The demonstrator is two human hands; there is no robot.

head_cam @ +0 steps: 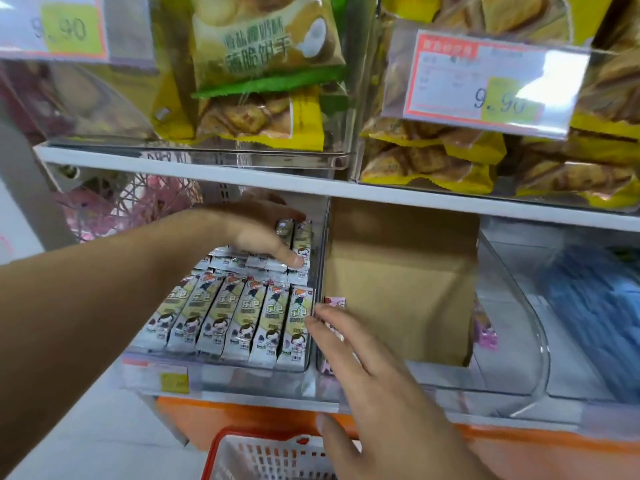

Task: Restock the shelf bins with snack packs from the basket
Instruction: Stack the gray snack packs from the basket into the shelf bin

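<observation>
A clear shelf bin on the lower shelf holds rows of slim white-and-yellow snack packs with cartoon faces. My left hand reaches deep into the bin and grips upright packs at the back right, thumb pressed on one. My right hand is spread with straight fingers, its fingertips touching the rightmost front pack at the bin's right wall. A red and white basket sits below at the bottom edge.
A brown cardboard divider stands in the neighbouring bin, with pink packs beside it. Blue packs fill the far-right bin. The upper shelf carries clear bins of yellow biscuit bags and price tags.
</observation>
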